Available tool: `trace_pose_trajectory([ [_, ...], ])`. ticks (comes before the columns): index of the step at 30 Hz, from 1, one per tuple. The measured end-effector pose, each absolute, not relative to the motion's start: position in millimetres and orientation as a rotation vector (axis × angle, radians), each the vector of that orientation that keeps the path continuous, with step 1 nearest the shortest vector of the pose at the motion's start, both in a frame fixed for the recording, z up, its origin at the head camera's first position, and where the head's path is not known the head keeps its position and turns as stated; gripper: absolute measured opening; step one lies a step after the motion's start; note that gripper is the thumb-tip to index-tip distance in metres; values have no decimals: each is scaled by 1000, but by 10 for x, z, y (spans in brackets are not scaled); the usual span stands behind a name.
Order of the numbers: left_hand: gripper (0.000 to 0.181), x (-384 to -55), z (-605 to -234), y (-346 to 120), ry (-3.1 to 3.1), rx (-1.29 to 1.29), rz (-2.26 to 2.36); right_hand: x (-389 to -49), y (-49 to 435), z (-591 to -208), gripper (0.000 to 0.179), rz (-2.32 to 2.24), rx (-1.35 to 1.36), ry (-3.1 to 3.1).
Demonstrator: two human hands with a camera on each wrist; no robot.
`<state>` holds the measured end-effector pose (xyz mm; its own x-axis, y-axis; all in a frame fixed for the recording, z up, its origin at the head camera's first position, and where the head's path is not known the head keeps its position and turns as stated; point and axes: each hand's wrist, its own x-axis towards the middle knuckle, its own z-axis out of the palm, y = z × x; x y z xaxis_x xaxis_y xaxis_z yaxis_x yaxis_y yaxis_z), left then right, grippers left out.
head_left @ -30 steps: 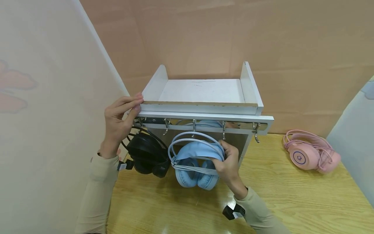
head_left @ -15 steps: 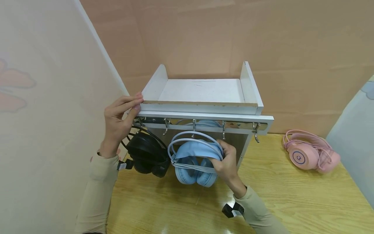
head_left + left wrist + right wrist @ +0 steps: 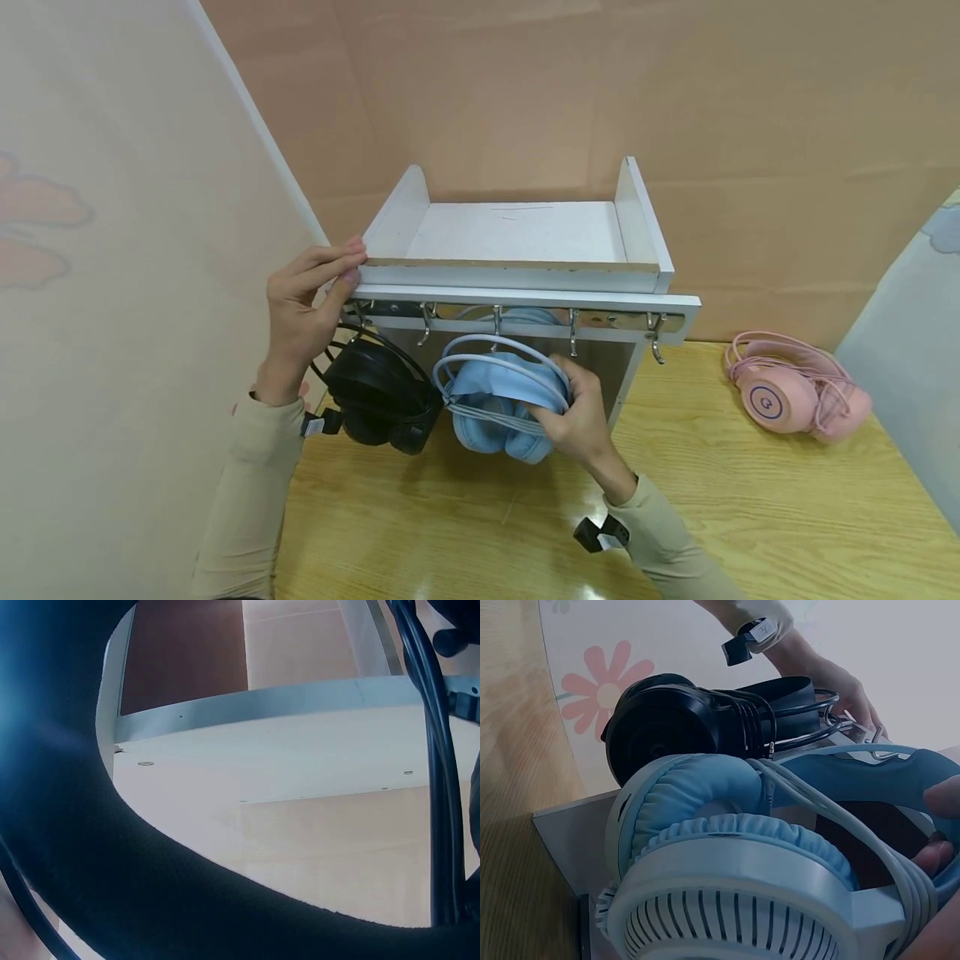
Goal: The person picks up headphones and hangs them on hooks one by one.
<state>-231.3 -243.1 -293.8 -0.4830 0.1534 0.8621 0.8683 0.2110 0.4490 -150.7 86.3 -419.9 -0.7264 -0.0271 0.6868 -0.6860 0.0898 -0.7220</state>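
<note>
My right hand (image 3: 573,414) grips the blue headphones (image 3: 498,379) by the right side of their headband, with the ear cups hanging below. Their thin bars overlap the middle hook (image 3: 497,321) of the hook rail in the head view. A bundled cable (image 3: 832,806) wraps the headband in the right wrist view. My left hand (image 3: 307,304) rests its fingertips on the left front corner of the white shelf (image 3: 517,233), thumb against the rail. Just below it, black headphones (image 3: 375,383) hang from the leftmost hook. Their headband (image 3: 187,862) fills much of the left wrist view.
Pink headphones (image 3: 795,392) lie on the wooden table (image 3: 750,517) at the right. Several metal hooks line the rail, including one at the right end (image 3: 657,333). A pale wall with a flower print (image 3: 37,221) stands close on the left.
My right hand has lifted slightly and shifted a little left, bringing the blue headphones' ear cups higher. The left hand and the black headphones stay in place.
</note>
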Motion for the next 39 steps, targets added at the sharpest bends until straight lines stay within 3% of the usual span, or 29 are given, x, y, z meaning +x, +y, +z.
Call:
trace_pose_trajectory([
  [39,20,-2329,-2966,-2437,-1760,-967,-1336,-1410,924,-4387,48,1759,669,-1843],
])
